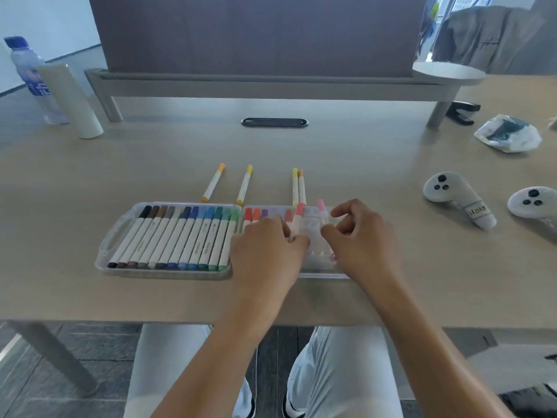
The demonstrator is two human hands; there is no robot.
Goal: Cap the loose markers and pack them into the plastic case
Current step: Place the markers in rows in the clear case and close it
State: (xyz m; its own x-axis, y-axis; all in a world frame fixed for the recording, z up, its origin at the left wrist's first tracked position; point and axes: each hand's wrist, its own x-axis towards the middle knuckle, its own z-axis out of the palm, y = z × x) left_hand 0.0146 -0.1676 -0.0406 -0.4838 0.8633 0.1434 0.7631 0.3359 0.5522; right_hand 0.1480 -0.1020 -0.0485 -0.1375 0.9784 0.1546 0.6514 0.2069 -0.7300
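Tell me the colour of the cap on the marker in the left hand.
Pink, on the marker in the left hand; head view.

Loose markers on the table beyond the case: four, namely one orange-capped marker (214, 182), one yellow-capped marker (244, 184), and a touching pair (298, 186). Markers in the left tray (120, 227) of the case: twelve. Markers held above the right tray: two, both pink-capped. Hands: two. White controllers (458, 200): two. Bottles (30, 76): one.
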